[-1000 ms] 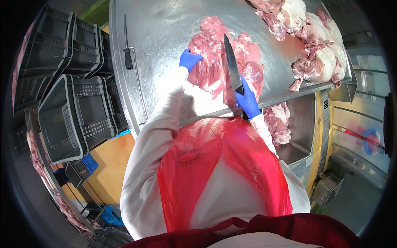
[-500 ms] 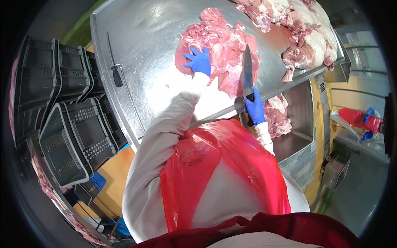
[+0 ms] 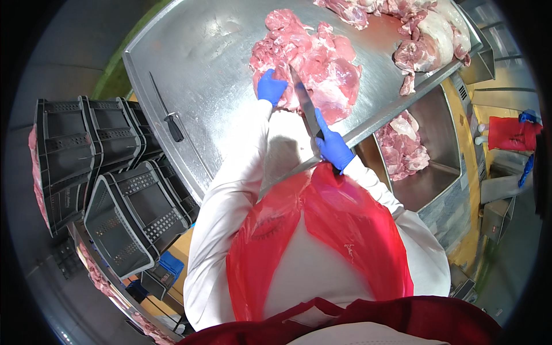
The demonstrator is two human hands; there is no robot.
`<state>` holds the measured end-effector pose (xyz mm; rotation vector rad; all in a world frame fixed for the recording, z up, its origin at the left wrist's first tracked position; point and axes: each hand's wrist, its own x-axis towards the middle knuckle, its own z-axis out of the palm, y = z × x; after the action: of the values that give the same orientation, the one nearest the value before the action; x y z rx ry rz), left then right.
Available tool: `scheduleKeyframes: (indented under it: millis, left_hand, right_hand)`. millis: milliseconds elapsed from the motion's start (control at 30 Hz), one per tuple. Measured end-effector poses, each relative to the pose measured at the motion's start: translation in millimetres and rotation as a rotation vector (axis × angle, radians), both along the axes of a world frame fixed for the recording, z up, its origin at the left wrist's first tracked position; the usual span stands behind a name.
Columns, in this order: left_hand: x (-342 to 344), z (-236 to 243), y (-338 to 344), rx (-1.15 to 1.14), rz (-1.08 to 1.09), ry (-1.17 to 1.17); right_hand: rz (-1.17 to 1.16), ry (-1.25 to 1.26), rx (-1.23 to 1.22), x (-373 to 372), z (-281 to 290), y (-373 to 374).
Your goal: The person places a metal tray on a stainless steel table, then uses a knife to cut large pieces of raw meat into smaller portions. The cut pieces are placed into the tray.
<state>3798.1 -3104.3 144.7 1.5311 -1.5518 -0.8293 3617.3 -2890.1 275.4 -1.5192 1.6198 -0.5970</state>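
A large piece of boneless raw pink meat (image 3: 329, 73) lies spread on the steel table. My left hand (image 3: 271, 87), in a blue glove, is closed on its near left edge; the fingertips are partly hidden. In my blue-gloved right hand (image 3: 334, 146) is a knife (image 3: 306, 103) with a long blade and dark handle. Its blade lies over the middle of the meat, tip pointing away and slightly left. Whether the edge is in the meat I cannot tell.
A sharpening steel (image 3: 173, 127) with a black handle lies on the table (image 3: 190, 52) at left. More meat (image 3: 434, 40) is piled far right. A steel bin (image 3: 428, 184) holds cut pieces. Grey crates (image 3: 138, 213) stand left; another person in a red apron (image 3: 509, 133) is at right.
My left hand has gone from spread flat on the meat to closed at its edge. The knife has swung left from the meat's right side to its middle.
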Motion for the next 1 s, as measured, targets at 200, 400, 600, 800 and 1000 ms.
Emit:
scheduleKeyframes:
  millis: [200, 400, 600, 800, 1000]
  left_hand:
    - [-21, 15, 5, 0.179, -0.029, 0.156]
    - [-10, 22, -16, 0.285, 0.068, 0.587]
    - [-1, -4, -23, 0.247, 0.129, 0.548]
    - [25, -2, -51, 0.397, 0.053, 0.75]
    - [47, -5, -57, 0.42, -0.043, 0.881]
  right_hand:
    - [-0.027, 0.064, 0.064, 18, -56, -42]
    - [-0.171, -0.476, 0.363, 16, -40, -43]
    - [-0.145, -0.427, 0.375, 23, -59, -69]
    - [-0.01, -0.237, 0.182, 8, -61, -17]
    - [0.036, -0.247, 0.555, -30, 51, 0]
